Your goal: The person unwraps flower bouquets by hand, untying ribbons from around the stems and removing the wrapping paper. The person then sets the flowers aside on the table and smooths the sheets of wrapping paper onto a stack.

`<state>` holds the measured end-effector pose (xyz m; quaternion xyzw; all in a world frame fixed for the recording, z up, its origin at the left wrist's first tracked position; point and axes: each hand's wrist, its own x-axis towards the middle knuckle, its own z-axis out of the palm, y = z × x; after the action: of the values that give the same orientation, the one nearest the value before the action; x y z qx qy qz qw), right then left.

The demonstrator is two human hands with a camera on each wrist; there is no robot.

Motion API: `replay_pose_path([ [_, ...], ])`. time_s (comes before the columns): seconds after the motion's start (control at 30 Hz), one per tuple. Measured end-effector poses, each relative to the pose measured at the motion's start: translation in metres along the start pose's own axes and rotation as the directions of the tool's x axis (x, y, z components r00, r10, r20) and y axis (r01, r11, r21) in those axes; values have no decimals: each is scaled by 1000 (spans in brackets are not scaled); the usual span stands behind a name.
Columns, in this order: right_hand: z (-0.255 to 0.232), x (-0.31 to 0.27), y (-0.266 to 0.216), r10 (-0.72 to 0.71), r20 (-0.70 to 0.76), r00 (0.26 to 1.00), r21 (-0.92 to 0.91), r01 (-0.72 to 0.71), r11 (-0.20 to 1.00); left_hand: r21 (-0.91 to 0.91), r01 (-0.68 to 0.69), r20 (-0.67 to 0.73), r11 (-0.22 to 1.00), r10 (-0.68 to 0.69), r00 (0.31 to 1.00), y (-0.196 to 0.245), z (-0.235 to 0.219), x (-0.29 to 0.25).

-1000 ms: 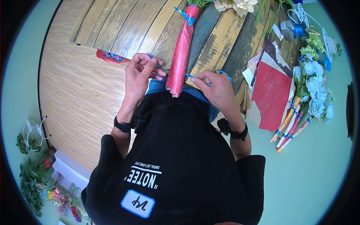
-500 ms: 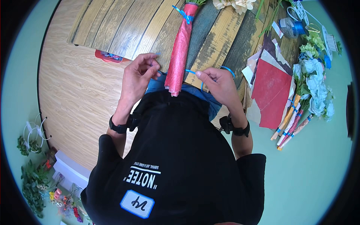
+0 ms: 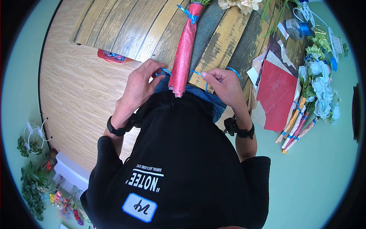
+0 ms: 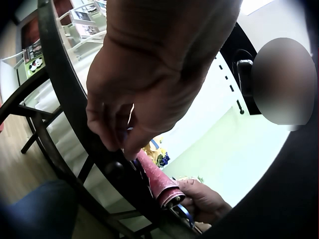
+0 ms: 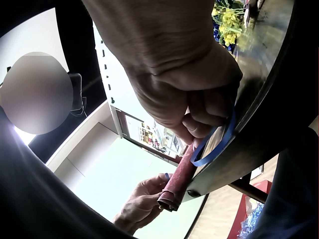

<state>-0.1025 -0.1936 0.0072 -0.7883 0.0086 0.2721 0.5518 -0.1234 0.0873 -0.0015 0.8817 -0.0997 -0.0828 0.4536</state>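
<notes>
A red paper-wrapped bundle [image 3: 182, 53] lies on the wooden table, its lower end over the near edge, with a blue ribbon bow [image 3: 191, 16] tied near its top. Left of its lower end, my left hand [image 3: 138, 84] pinches a blue ribbon [image 3: 166, 71] between thumb and fingers. On the other side, my right hand [image 3: 225, 86] pinches a ribbon piece [image 3: 195, 72], whose tail loops behind the fingers. The right wrist view shows that blue loop [image 5: 218, 148] beside the rolled paper end [image 5: 172, 195]. Whether the ribbon passes under the bundle is hidden.
Red and dark paper sheets [image 3: 276, 95] lie right of the table. Near them are blue flowers [image 3: 320, 91] with wrapped stems and a ribbon spool [image 3: 305, 29]. Cream flowers [image 3: 246, 4] rest at the top. A red container [image 3: 110, 56] sits below the table's left edge.
My left hand has turned and moved slightly down, with its ribbon now showing beside the bundle. Since the earliest frame, my right hand has shifted slightly right, and its ribbon loop has moved.
</notes>
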Motion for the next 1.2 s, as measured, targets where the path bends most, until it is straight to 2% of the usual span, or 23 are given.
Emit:
replay_pose_path([
  [0.03,0,0,0,5,2,1000,-5,-5,1000,0,1,0,1000,-1,1000,-1,3,0],
  [0.1,1,-1,0,-17,2,1000,4,17,1000,119,-105,-40,987,111,993,-3,6,0],
  [0.13,2,-1,0,-39,0,999,12,39,999,119,-105,-40,987,111,993,-3,6,0],
  [0.17,3,-2,1,-39,-1,999,12,39,999,87,-83,-27,993,86,996,-3,5,1],
  [0.23,7,-3,5,-180,-72,981,-139,169,976,56,-59,-12,997,60,998,-2,1,3],
  [0.27,8,-3,5,-181,-73,981,-138,170,976,48,-34,14,998,34,999,-1,-2,4],
  [0.33,9,-3,4,-356,-84,931,-214,333,919,40,-7,41,999,6,999,0,-8,7],
  [0.4,9,-1,5,-387,-86,918,-237,358,903,-55,133,149,990,-123,981,1,-14,12],
  [0.43,9,-1,6,-414,-87,906,-261,381,887,-55,133,149,990,-124,981,0,-17,15],
  [0.47,8,-1,2,-415,-88,906,-258,382,887,-56,199,187,979,-185,965,-2,-21,20],
  [0.5,6,-2,-4,-279,-90,956,-227,253,941,-56,263,227,963,-245,943,-3,-22,24],
  [0.53,5,-3,-7,-136,-87,987,-196,117,974,-54,263,228,963,-245,942,-4,-23,27],
  [0.57,3,-1,-7,-135,-90,987,-194,116,974,-86,316,241,945,-288,927,-4,-23,30],
  [0.63,-1,4,-4,-21,-49,999,-283,7,959,-114,366,259,924,-328,909,-5,-23,33],
  [0.7,0,4,-5,-40,-47,998,-232,28,972,-195,339,234,920,-292,927,-6,-21,33],
  [0.8,-1,4,-3,-61,-26,998,-168,56,984,-285,372,244,883,-308,919,-9,-22,33],
  [0.97,-4,3,-5,-76,18,997,-149,78,986,-264,474,304,840,-394,868,-4,-34,33],
  [1.03,-3,2,-7,-67,33,997,-83,69,994,-242,507,322,827,-424,846,-1,-38,32],
  [1.2,0,5,-15,-78,39,996,-8,78,997,-356,386,313,851,-280,907,16,-35,35],
])
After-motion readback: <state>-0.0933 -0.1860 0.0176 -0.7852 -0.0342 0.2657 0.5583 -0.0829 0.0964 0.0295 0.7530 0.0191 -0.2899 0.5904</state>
